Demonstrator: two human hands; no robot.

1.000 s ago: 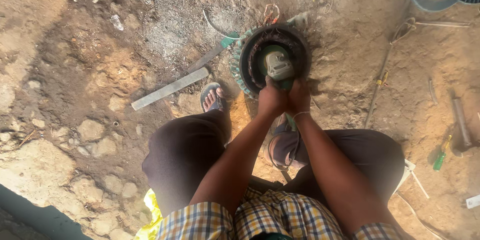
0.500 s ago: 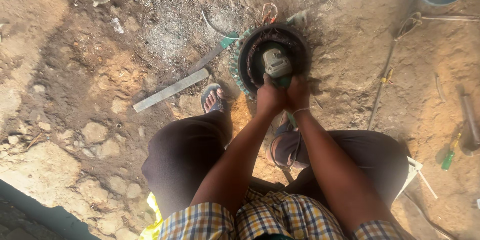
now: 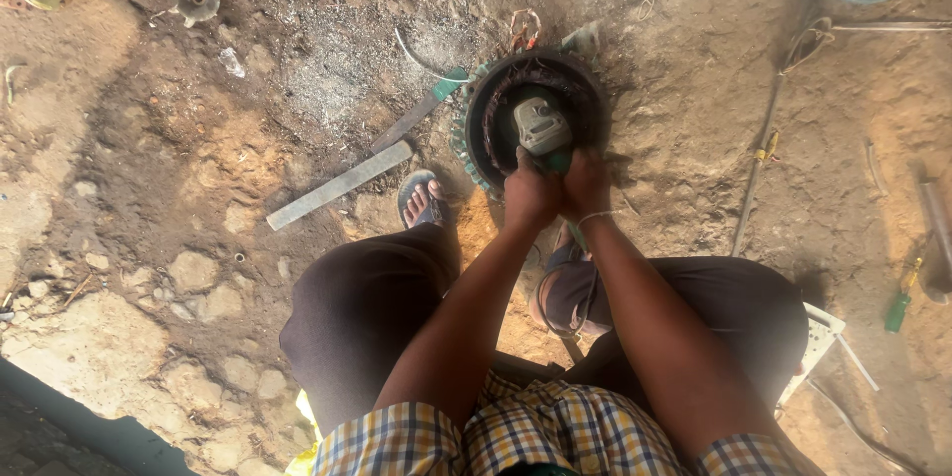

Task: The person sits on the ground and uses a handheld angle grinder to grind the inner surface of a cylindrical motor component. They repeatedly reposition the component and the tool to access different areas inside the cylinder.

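Bare dirt ground point(image 3: 178, 238) fills the frame. At upper centre, the left hand point(image 3: 531, 193) and right hand point(image 3: 587, 183) both grip a grey-green angle grinder point(image 3: 542, 126), pressed inside a round dark metal motor housing point(image 3: 585, 89). Work looks midway, though how much remains is unclear.

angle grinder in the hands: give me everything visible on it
The angle grinder has a grey, boxy head and a green body, plastic by the look. It points away from the person, head down inside a round dark motor housing lying on the dirt floor. Left hand and right hand grip its rear together. Its disc and cord cannot be made out.
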